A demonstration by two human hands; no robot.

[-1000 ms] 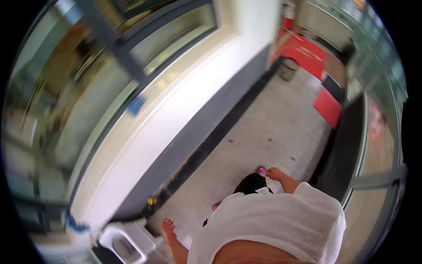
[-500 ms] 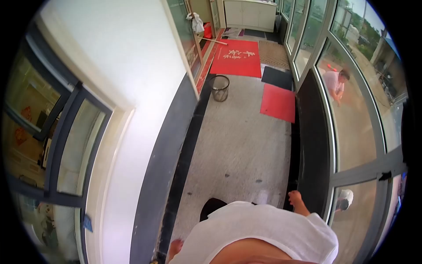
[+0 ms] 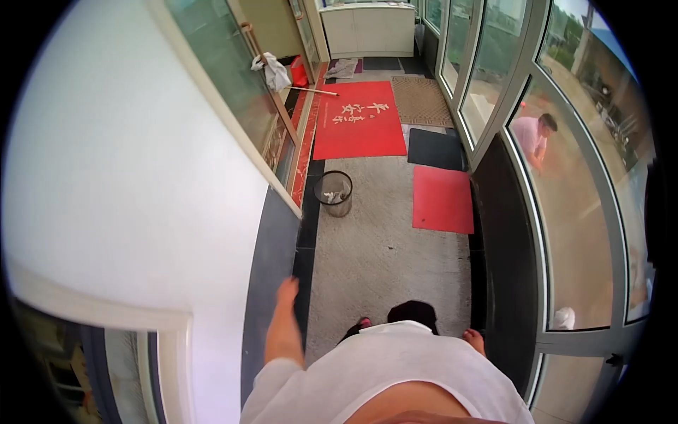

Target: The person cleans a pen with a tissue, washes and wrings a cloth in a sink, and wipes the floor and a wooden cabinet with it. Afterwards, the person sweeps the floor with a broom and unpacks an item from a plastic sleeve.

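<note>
My left hand [image 3: 288, 290] is out in front of my body on the left, beside the grey lower band of the wall; its fingers are smeared and nothing can be made out in it. Low on the right, my right hand [image 3: 474, 340] hangs near the dark base of the window wall, partly hidden by my white shirt [image 3: 381, 360]. Its fingers look curled, but whether they hold anything is hidden. Neither hand visibly touches an object.
A mesh waste bin [image 3: 334, 194] stands ahead by the left wall. Beyond lie a large red mat [image 3: 361, 138], a small red mat [image 3: 443, 205] and a dark mat [image 3: 436, 149]. A white cabinet [image 3: 369, 34] is at the far end. Outside the glass is a person [image 3: 531, 134].
The view has swung toward the corridor, and the bin and mats appear nearer. My left arm has swung forward; my right hand has dropped back beside my shirt.
</note>
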